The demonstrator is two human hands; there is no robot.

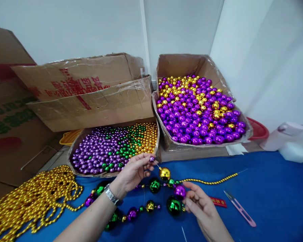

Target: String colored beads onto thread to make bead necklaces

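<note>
My left hand [137,169], with a metal-band watch [111,195] at the wrist, pinches a small purple bead [152,159] on a thin thread. Right below it on that thread hangs a large gold bead [165,173]. My right hand [199,203] has its fingers closed at the side of a big purple bead [179,192]. A small green bead [171,182] and a large green bead [174,205] sit close by on the strand. The rest of the bead strand, including a green bead [155,185] and a gold bead [150,206], curves across the blue cloth [267,188], partly behind my left arm.
A cardboard box [78,164] of small purple, green and gold beads stands behind my left hand. Another box [171,144] holds larger purple and gold balls. Gold bead chains [37,198] lie piled at left. Pink thread snips [242,211] and a red tag [218,202] lie at right.
</note>
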